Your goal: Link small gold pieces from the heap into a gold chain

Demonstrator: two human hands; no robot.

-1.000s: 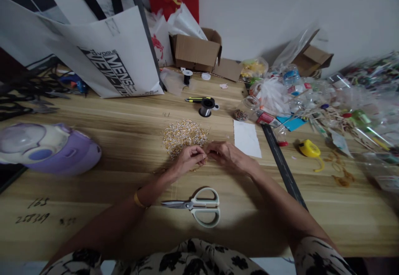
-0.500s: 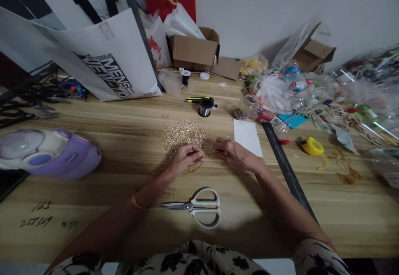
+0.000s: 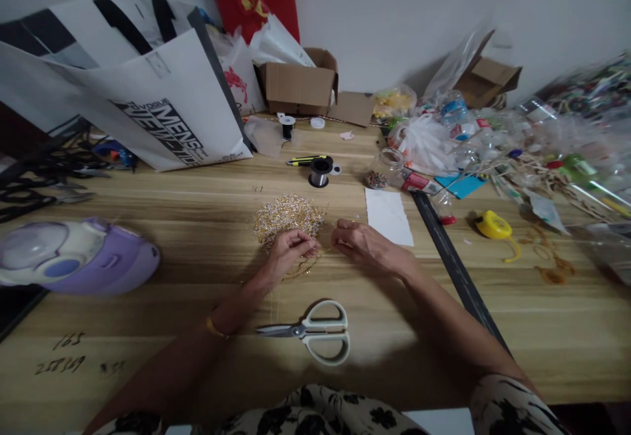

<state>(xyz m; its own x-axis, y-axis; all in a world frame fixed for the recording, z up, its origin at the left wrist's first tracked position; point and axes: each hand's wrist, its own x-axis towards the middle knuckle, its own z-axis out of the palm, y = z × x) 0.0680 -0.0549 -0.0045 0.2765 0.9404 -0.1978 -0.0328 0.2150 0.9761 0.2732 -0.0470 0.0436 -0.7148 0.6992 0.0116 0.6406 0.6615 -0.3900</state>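
1. Gold strand (image 3: 324, 250) spans the gap between left hand (image 3: 290, 250) and right hand (image 3: 363, 243); each one's fingertips appear pinched on it, probably to steady something so fine.
2. A glittering pile (image 3: 286, 215) lies beyond the left hand, partly hidden by it, seemingly within reach.
3. Scissors (image 3: 328, 324) lie nearer the body on the tabletop (image 3: 394, 363); spool (image 3: 320, 173) and paper (image 3: 389, 217) sit beyond.

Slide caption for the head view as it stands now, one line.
Left hand pinches a gold strand beside a glittery pile, the right hand close by, scissors lying nearer the wearer.
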